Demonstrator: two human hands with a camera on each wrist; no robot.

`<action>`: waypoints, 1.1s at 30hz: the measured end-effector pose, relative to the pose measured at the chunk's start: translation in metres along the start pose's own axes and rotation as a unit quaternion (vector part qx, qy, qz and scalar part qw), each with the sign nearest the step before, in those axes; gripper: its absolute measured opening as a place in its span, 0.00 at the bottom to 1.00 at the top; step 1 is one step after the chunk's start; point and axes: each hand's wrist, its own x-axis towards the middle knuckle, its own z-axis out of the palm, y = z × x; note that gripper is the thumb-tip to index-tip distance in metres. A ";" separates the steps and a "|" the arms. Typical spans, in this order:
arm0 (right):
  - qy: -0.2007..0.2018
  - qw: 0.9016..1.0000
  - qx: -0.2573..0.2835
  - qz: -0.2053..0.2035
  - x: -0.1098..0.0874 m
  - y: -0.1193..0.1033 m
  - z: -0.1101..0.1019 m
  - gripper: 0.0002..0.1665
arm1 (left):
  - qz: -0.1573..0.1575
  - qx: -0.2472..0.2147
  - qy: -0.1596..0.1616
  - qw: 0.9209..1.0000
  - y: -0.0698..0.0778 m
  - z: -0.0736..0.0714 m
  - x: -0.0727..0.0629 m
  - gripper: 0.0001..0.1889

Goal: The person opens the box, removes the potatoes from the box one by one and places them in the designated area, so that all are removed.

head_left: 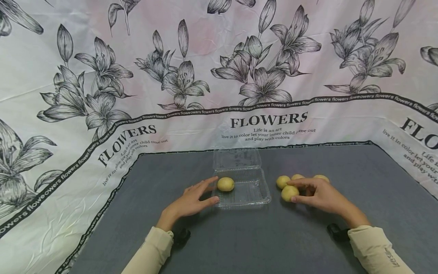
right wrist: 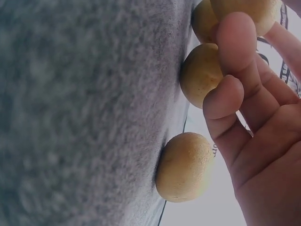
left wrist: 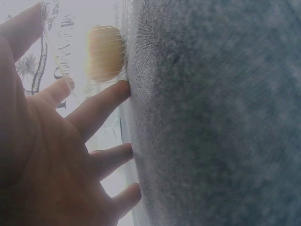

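Note:
My right hand [head_left: 323,196] pinches a small yellow potato [head_left: 290,193] between thumb and fingertips. In the right wrist view that potato [right wrist: 249,12] looks raised off the cloth, while the other fingers curl in without holding anything. Beside and behind it lie more potatoes [head_left: 282,182], partly covered by the hand. A clear plastic box [head_left: 266,190] stands in the middle with its hinged lid [head_left: 237,158] tipped back. One potato [head_left: 226,184] lies in the box's left part. At the box's left edge is my left hand [head_left: 191,201], fingers spread and seemingly touching the rim.
Dark grey cloth [head_left: 232,243] covers the table. Behind and along the sides hangs a white sheet printed with flowers [head_left: 191,131]. A lone potato [right wrist: 184,167] sits apart from the others in the right wrist view.

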 end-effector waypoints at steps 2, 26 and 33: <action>-0.011 1.000 0.008 0.008 0.000 -0.001 0.000 0.27 | 0.000 -0.001 0.000 1.000 0.000 0.000 0.000 0.39; -0.050 0.998 0.033 0.016 -0.001 -0.008 0.001 0.29 | -0.001 0.000 0.001 1.000 -0.001 0.000 0.000 0.39; -0.053 0.998 0.027 0.025 0.000 -0.007 0.001 0.31 | -0.001 -0.005 -0.001 1.000 0.001 0.000 0.000 0.39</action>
